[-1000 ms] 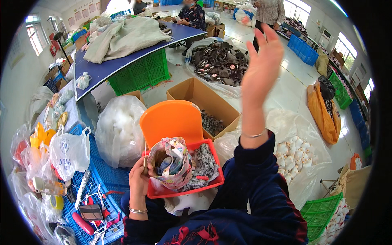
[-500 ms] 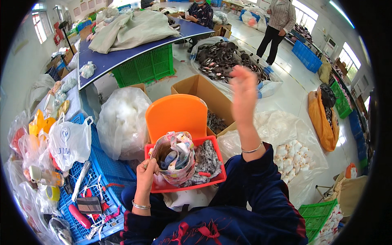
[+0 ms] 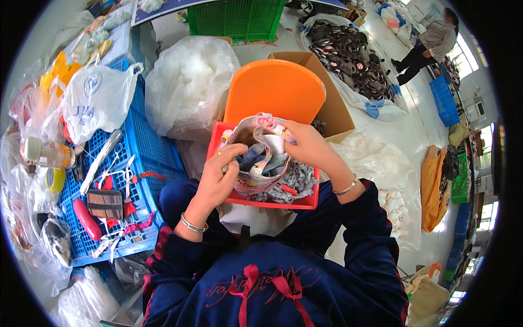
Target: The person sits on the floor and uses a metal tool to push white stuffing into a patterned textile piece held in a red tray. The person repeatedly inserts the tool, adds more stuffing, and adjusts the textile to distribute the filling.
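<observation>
A small patterned fabric bag (image 3: 256, 186) stands with its mouth up in a red tray (image 3: 315, 191) in front of me. Bits of white and bluish cloth or stuffing show inside it. My right hand (image 3: 310, 144) is closed on the bag's right rim, fingertips over the edge. At the bag's left side, my left hand (image 3: 215, 174) has its fingers curled together. A small greyish tip shows between them, too small to name. Beside the bag in the tray lies grey fluffy material (image 3: 294, 177) with a small red piece (image 3: 288, 189) on it.
Behind the tray rises an orange chair back (image 3: 275, 90), before a cardboard box (image 3: 335, 111). A bag of white stuffing (image 3: 190, 82) stands to its left. Scissors (image 3: 128, 175) and other tools lie on a blue crate (image 3: 144, 210). A person (image 3: 436, 41) stands at far right.
My right hand has come down from its raised position beyond the tray onto the bag's rim. My left hand stays at the bag's left side. The view has tilted downward.
</observation>
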Demonstrator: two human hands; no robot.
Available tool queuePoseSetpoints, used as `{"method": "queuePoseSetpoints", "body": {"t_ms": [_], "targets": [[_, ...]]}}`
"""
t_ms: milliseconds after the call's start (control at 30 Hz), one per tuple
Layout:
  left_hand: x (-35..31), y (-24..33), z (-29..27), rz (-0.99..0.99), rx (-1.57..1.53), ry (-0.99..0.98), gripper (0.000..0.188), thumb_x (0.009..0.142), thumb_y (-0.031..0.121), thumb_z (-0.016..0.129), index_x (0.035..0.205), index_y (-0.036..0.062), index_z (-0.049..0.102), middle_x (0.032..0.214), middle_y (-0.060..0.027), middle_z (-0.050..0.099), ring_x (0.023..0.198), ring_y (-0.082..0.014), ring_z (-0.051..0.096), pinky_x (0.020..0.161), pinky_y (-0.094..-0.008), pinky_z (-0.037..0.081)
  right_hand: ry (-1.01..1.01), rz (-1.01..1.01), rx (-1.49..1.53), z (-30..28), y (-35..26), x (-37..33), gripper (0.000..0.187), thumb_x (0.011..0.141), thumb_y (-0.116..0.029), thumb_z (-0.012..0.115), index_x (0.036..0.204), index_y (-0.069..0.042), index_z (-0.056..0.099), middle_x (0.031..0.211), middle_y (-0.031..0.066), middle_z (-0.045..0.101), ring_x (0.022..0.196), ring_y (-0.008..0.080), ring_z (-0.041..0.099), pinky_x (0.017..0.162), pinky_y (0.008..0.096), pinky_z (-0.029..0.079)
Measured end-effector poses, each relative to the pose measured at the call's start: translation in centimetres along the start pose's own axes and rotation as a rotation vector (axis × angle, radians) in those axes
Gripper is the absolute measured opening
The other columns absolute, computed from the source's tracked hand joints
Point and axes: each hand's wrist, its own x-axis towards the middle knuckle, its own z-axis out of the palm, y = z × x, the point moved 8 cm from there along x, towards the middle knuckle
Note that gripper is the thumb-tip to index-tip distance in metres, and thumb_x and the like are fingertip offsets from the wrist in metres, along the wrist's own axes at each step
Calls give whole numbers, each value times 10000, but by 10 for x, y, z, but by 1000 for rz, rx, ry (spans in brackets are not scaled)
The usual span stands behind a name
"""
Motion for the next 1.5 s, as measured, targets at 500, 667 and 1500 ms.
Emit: {"method": "queuePoseSetpoints", "body": {"t_ms": [500,667,1500], "targets": [[-41,23,61,302,258,-566,401,675,72,623,1073,86,674,857,-79,628,894,-239,612,909,-371,407,-439,-233,-158,90,-14,32,234,901,-144,499,1020,8,630,945,202,665,902,375,636,809,425,496],[-38,14,57,219,373,-459,257,700,120,650,951,63,661,870,-84,627,912,-266,607,858,-386,440,-1053,33,-585,117,-10,-19,300,845,-239,529,1003,-19,657,1024,224,673,984,369,650,805,459,513],[-62,9,95,243,474,-679,136,756,151,625,795,20,623,792,-133,630,812,-320,629,766,-417,500,-1114,23,-579,131,7,-46,282,841,-217,532,885,9,696,897,229,680,829,378,675,720,475,534]]}}
